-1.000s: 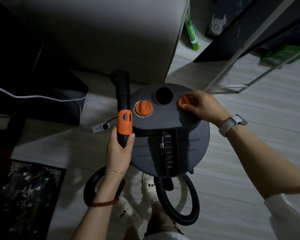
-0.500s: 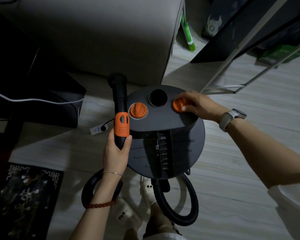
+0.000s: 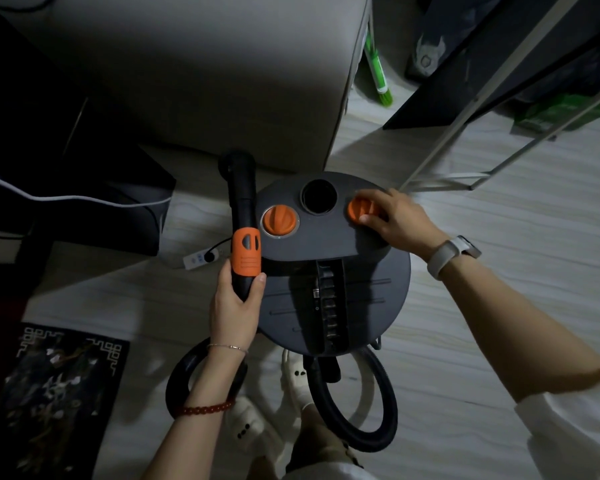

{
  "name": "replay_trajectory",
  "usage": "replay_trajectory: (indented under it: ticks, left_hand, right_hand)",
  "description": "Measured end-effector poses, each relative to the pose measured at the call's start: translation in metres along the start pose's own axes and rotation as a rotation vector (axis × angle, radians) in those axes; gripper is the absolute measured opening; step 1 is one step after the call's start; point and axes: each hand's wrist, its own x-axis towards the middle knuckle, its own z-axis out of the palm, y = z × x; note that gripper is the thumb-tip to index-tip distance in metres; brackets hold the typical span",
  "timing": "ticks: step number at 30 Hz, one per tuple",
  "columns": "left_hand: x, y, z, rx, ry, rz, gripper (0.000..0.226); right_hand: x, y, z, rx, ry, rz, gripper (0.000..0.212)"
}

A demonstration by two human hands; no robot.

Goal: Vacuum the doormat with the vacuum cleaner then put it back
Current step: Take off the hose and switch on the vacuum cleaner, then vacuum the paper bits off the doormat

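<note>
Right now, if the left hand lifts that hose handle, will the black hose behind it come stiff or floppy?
Probably floppy: the hose lies in loose loops on the floor. The handle that the left hand grips looks rigid. The loops may drag or snag near the feet.

Round dark vacuum cleaner point(image 3: 333, 289) upright on floor, patterned dark doormat point(image 3: 56, 393) lower left.

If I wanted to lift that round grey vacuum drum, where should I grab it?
Probably by the ribbed black carry handle running across the vacuum drum lid. Reach straight down from above and wrap your fingers under the bar; it is raised, centred and free of both hands.
</note>
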Motion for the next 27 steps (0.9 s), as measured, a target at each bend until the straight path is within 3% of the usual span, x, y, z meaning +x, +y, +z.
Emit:
replay_trajectory:
  ticks: [3, 6, 9, 12, 18, 22, 26, 27]
  left_hand:
    - [-0.005, -0.002, -0.009, -0.022, -0.001, -0.006, 0.047]
    - [-0.014, -0.007, -0.026, -0.124, 0.006, -0.049, 0.034]
    - [-0.028, -0.015, -0.051, -0.326, 0.044, -0.117, 0.013]
    - [-0.047, -0.028, -0.090, -0.505, 0.151, -0.176, 0.012]
    - [-0.112, -0.081, -0.181, -0.868, 0.353, -0.287, 0.009]
    - [-0.170, -0.136, -0.246, -1.022, 0.444, -0.285, 0.016]
    - [-0.238, -0.210, -0.314, -1.108, 0.522, -0.248, 0.018]
    - [-0.255, -0.229, -0.331, -1.123, 0.528, -0.240, 0.017]
  right_hand:
    - [-0.018, -0.021, 0.007, -0.062, 0.176, 0.058, 0.061]
    - [-0.052, -0.066, 0.030, 0.222, 0.375, -0.103, 0.048]
    - [-0.088, -0.123, 0.069, 0.456, 0.161, -0.278, 0.043]
    - [-0.114, -0.177, 0.113, 0.583, -0.198, -0.231, 0.037]
    - [-0.175, -0.275, 0.183, 0.466, -0.680, -0.374, 0.046]
    - [-0.235, -0.333, 0.240, 0.285, -0.801, -0.476, 0.048]
    - [-0.307, -0.392, 0.308, 0.247, -0.746, -0.579, 0.021]
    - [-0.323, -0.407, 0.324, 0.226, -0.730, -0.592, 0.026]
